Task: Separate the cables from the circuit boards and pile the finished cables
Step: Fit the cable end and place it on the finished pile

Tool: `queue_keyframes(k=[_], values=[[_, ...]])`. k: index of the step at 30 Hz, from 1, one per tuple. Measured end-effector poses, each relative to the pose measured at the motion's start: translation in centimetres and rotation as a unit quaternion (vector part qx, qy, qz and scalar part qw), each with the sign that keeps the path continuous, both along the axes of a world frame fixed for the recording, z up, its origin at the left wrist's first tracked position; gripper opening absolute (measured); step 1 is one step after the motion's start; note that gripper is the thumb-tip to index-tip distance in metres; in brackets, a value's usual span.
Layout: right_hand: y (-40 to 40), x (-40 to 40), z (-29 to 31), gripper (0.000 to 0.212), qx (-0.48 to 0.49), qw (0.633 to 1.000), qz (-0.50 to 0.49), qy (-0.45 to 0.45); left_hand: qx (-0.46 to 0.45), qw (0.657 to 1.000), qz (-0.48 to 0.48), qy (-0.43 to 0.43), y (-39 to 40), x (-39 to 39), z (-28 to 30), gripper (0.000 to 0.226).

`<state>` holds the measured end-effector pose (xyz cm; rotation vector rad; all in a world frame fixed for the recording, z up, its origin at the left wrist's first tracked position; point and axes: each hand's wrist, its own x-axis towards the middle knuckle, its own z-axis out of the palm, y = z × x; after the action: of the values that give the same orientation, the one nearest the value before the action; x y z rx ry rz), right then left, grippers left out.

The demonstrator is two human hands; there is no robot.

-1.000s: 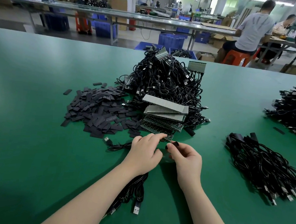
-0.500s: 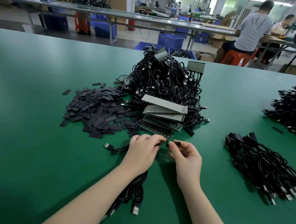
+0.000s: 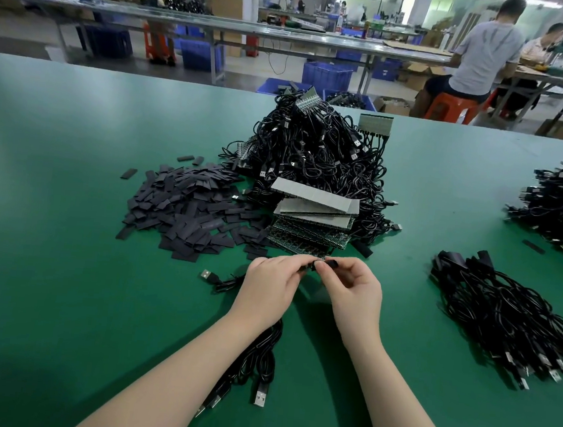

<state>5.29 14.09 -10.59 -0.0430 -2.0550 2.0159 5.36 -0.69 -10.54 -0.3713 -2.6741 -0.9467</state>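
You're working right in the middle of the green desk (image 3: 59,295) here, with your left hand (image 3: 267,287) and right hand (image 3: 355,289) meeting just in front of the stack of circuit boards (image 3: 310,223). Your left hand is curling around the cable (image 3: 259,359) that's trailing back under your wrist toward you, plug ends lying on the desk, and your right hand is pinching a small black piece (image 3: 331,263) at the fingertips, looks like the cable's end or its sleeve, too small to say for sure. Whether a board is still hanging on in there, I can't tell, your fingers are covering it. My take for doing this bit well: keep both grips close to the joint so you're pulling on the connector and not on the wire, and pull straight apart, no twisting, otherwise I'd guess you're risking a bent pin or a torn lead. The big tangled heap (image 3: 313,154) behind the boards is what's waiting, the flat black strips (image 3: 184,211) are spread to your left, and the tidy cable pile (image 3: 503,320) well off to your right is where this one is probably going once it's free, plugs pointing the same way as the others.
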Motion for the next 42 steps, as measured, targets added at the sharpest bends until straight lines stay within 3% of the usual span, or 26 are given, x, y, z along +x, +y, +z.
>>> queue_keyframes(k=[12, 42], values=[[0.78, -0.41, -0.59, 0.006, -0.047, 0.998, 0.010, -0.045, -0.015, 1.000, -0.003, -0.002, 0.01, -0.08, -0.22, 0.036], [0.54, -0.31, -0.61, 0.008, -0.006, 0.999, 0.031, -0.028, 0.016, 0.999, -0.024, 0.021, -0.09, 0.12, -0.01, 0.038]])
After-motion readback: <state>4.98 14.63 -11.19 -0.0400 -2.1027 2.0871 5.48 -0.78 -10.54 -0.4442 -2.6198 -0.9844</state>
